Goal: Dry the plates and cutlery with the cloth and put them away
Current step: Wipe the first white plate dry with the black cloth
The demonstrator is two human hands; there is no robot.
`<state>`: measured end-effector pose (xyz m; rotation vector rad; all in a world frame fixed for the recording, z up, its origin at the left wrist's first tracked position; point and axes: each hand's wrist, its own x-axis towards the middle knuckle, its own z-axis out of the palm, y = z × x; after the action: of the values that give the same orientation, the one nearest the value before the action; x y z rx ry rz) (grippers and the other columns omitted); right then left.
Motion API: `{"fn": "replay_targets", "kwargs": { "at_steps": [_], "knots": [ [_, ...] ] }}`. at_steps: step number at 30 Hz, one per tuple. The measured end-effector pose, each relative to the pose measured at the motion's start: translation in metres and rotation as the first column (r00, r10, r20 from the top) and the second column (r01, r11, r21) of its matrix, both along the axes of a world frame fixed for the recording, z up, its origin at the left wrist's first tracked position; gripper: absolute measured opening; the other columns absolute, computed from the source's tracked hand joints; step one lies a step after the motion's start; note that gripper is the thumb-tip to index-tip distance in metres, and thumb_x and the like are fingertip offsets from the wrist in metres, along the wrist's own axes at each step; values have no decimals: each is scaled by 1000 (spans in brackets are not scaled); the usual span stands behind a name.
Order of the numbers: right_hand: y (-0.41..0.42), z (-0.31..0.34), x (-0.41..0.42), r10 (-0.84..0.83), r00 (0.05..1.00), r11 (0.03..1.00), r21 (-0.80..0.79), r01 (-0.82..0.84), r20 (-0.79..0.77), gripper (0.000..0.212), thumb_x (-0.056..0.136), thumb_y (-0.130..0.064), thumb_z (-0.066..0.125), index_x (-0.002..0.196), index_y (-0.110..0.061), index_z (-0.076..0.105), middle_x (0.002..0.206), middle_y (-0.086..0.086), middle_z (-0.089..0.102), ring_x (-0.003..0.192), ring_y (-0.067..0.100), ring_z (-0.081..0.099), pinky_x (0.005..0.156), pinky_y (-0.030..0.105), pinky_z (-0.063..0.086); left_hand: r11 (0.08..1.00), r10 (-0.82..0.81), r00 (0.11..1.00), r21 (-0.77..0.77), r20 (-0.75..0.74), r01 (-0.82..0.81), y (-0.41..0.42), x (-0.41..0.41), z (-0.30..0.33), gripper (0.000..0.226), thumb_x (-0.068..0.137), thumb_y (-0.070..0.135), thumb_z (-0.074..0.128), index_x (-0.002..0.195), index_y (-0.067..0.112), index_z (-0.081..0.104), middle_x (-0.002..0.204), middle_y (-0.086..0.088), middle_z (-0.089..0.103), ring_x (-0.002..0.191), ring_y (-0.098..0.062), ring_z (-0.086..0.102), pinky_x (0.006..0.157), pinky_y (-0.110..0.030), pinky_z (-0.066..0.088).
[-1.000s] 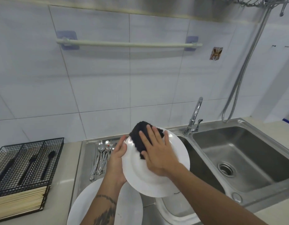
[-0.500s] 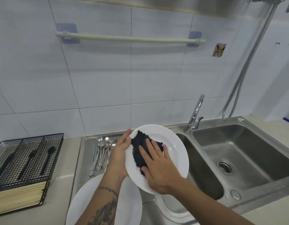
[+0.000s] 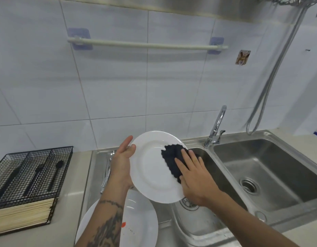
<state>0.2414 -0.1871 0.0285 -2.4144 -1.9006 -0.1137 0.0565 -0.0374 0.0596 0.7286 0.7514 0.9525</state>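
A white plate [image 3: 150,168] is held tilted above the sink's drainboard. My left hand [image 3: 122,163] grips its left rim, thumb on the front face. My right hand [image 3: 193,173] presses a dark cloth [image 3: 172,157] flat against the right side of the plate, fingers straight. A second white plate [image 3: 141,223] lies below on the drainboard, partly hidden by my left forearm. Several metal spoons and forks [image 3: 106,173] lie on the drainboard behind my left hand.
A black wire cutlery tray [image 3: 29,172] with dark utensils stands on a wooden block on the left counter. A double steel sink [image 3: 271,173] with a tap [image 3: 216,127] fills the right. Another white dish [image 3: 195,221] sits in the near basin. A towel rail [image 3: 147,44] hangs on the wall.
My right hand has slid the cloth from the plate's upper left to its right side. The plate has turned a little toward the left, showing more of its face.
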Motion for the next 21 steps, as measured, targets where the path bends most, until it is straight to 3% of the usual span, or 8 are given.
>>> {"fn": "replay_targets", "kwargs": {
  "at_steps": [3, 7, 9, 11, 14, 16, 19, 21],
  "knots": [
    [-12, -3, -24, 23, 993, 999, 43, -19, -112, 58, 96, -38, 19, 153, -27, 19, 163, -1, 0, 148, 20, -11, 121, 42, -5, 998, 69, 998, 12, -9, -69, 7, 3, 4, 33, 98, 15, 57, 125, 33, 62, 120, -4, 68, 95, -28, 69, 70, -38, 58],
    [-13, 7, -53, 72, 972, 988, 149, -38, -225, 58, 96, -43, 16, 152, -29, 21, 162, -5, 5, 148, 15, -8, 121, 42, 0, 982, 181, 983, -53, 17, -180, 16, 9, 4, 34, 101, 16, 54, 131, 31, 59, 116, 0, 66, 95, -23, 67, 58, -32, 57],
    [-9, 12, -62, 107, 972, 973, 224, -59, -211, 55, 98, -41, 27, 152, -28, 24, 161, -3, 10, 148, 18, -2, 121, 43, 3, 966, 230, 973, -131, 38, -223, 18, 15, 3, 34, 102, 15, 51, 133, 29, 57, 118, -1, 64, 96, -23, 65, 61, -34, 56],
    [-4, 14, -65, 142, 977, 945, 315, -86, -160, 52, 96, -35, 40, 146, -23, 36, 156, 3, 27, 144, 25, 17, 119, 45, 15, 942, 271, 962, -217, 34, -257, 17, 20, -3, 36, 102, 14, 50, 135, 27, 56, 122, -4, 62, 100, -26, 63, 70, -37, 54],
    [5, 11, -60, 174, 982, 893, 432, -125, -77, 42, 86, -20, 49, 128, -16, 56, 135, 9, 50, 122, 31, 45, 109, 46, 35, 905, 323, 945, -277, -47, -323, 17, 22, -15, 25, 100, 14, 53, 116, 30, 65, 122, -3, 63, 103, -28, 64, 72, -42, 57],
    [9, 10, -53, 196, 980, 858, 489, -157, -28, 38, 76, -10, 53, 112, -15, 65, 119, 7, 60, 106, 29, 55, 98, 41, 46, 904, 317, 947, -286, -49, -317, 12, 22, -21, 23, 99, 11, 52, 105, 26, 68, 113, -4, 67, 94, -26, 66, 64, -37, 57],
    [10, 10, -45, 208, 978, 845, 502, -185, 10, 40, 63, -1, 62, 100, -16, 68, 102, 1, 62, 88, 24, 58, 77, 26, 47, 932, 275, 960, -230, -51, -279, 4, 18, -24, 26, 98, 10, 51, 118, 16, 67, 113, -9, 69, 96, -29, 66, 68, -37, 57],
    [8, 13, -38, 191, 981, 848, 510, -145, -38, 41, 63, 0, 65, 100, -17, 67, 102, -2, 61, 87, 21, 58, 68, 23, 47, 965, 216, 974, -141, -66, -223, 0, 11, -26, 26, 100, 13, 49, 119, 17, 67, 117, -12, 70, 99, -30, 67, 75, -41, 58]
  ]
}}
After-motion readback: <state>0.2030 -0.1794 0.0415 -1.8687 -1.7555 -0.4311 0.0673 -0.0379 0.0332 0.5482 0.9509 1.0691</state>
